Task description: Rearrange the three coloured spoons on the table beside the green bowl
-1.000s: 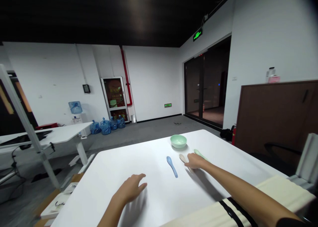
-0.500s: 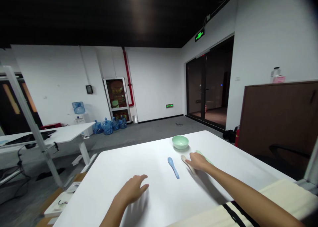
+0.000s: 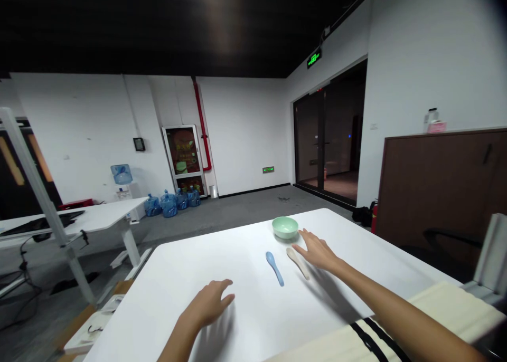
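Just to the right of the green bowl, the right hand is over the white table. Its fingers are stretched out and its thumb sticks out apart from them, so it looks loose and grips nothing that I can see. Its fingertips are very near the bowl's edge, but I can't tell if they touch it.

Closer to the person than the bowl, and off to its left, the left hand hangs over the table. Its fingers bend a little, its thumb is apart from them, and it holds nothing.

I can count two spoons. The blue spoon lies closer to the person than the bowl, a little to its left. The cream spoon lies on the near side of the bowl too, a bit to its right, by the right thumb. One bowl stands the right way up.

Far behind the bowl, to its left, four blue water jugs stand on the floor. Well to the bowl's right, one brown cabinet has one pink box on top.
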